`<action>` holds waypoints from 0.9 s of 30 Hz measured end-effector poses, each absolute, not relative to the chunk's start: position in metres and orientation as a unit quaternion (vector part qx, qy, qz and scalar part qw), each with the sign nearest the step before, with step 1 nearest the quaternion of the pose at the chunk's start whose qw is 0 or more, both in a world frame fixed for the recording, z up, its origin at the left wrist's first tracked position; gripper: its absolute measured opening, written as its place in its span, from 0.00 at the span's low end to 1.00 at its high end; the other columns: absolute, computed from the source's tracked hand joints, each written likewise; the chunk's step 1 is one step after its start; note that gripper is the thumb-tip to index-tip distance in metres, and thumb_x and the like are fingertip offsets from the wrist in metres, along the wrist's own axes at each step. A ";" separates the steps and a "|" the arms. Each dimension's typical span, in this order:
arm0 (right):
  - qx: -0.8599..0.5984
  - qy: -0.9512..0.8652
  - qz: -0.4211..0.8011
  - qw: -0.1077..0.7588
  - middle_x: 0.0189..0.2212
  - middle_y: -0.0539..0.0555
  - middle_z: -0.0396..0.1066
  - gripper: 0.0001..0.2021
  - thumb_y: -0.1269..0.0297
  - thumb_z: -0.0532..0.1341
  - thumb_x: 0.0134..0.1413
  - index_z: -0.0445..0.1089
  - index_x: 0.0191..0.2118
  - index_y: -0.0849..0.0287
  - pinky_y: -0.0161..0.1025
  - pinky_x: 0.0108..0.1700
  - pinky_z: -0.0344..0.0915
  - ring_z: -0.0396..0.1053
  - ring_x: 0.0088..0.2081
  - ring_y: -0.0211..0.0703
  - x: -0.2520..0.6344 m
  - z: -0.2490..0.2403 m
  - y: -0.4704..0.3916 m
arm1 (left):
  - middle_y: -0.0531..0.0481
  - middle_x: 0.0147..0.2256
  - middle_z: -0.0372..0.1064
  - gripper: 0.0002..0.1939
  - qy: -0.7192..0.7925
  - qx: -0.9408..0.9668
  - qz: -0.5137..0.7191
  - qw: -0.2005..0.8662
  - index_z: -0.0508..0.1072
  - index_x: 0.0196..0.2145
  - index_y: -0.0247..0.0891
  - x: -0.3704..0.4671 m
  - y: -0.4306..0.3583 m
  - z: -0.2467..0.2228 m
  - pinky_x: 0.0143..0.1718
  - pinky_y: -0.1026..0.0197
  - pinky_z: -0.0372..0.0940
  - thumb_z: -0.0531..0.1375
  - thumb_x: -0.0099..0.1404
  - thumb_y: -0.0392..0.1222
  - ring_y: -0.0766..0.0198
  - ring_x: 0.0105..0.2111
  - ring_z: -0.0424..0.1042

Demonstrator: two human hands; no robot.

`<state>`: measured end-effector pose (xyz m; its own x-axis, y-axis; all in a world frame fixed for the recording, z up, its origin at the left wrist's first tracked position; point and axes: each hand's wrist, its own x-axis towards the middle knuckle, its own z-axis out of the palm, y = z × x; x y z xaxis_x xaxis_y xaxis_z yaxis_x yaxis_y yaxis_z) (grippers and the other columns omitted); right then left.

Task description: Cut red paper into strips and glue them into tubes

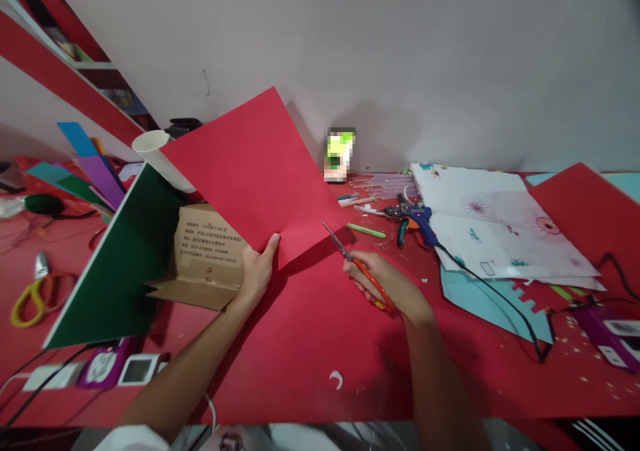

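A large sheet of red paper (pixel 255 164) is held up at a slant above the table. My left hand (pixel 259 267) grips its lower edge, thumb on the front and the other fingers hidden behind. In my right hand (pixel 383 281) is a pair of scissors (pixel 367 274) with red-orange handles, fingers wrapped round them. Their blades point up and left, by the sheet's lower right corner. Whether the blades touch the paper I cannot tell.
A brown cardboard box (pixel 207 251) and a green board (pixel 120 271) stand on the left, near yellow-handled scissors (pixel 33 297). To the right lie a blue glue gun (pixel 417 221) with a cord, a patterned white sheet (pixel 500 224) and light blue paper (pixel 485 304). A white cup (pixel 160 157) leans behind.
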<state>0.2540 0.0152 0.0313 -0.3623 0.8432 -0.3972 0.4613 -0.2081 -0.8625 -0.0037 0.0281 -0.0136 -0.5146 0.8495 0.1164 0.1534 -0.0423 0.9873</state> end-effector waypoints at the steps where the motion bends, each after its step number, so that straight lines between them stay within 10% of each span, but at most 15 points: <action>1: -0.537 -0.606 0.561 0.172 0.19 0.43 0.59 0.21 0.40 0.56 0.65 0.62 0.34 0.55 0.29 0.17 0.50 0.55 0.16 0.31 0.254 0.032 0.015 | 0.39 0.48 0.80 0.19 0.629 0.399 0.602 0.288 0.78 0.47 0.35 -0.004 0.028 -0.014 0.61 0.47 0.69 0.66 0.63 0.49 0.48 0.54 0.78; 27: -0.527 -0.607 0.559 0.201 0.18 0.42 0.58 0.19 0.43 0.58 0.63 0.61 0.33 0.55 0.29 0.18 0.49 0.54 0.16 0.31 0.249 0.030 0.016 | 0.39 0.50 0.80 0.20 0.620 0.412 0.607 0.279 0.77 0.48 0.35 -0.007 0.028 -0.016 0.61 0.48 0.69 0.66 0.63 0.50 0.51 0.52 0.79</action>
<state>0.2489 0.0164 0.0304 -0.3631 0.8650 -0.3464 0.4163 -0.1821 -0.8908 -0.0066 0.0283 -0.0163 -0.5048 0.8493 0.1544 0.1723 -0.0762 0.9821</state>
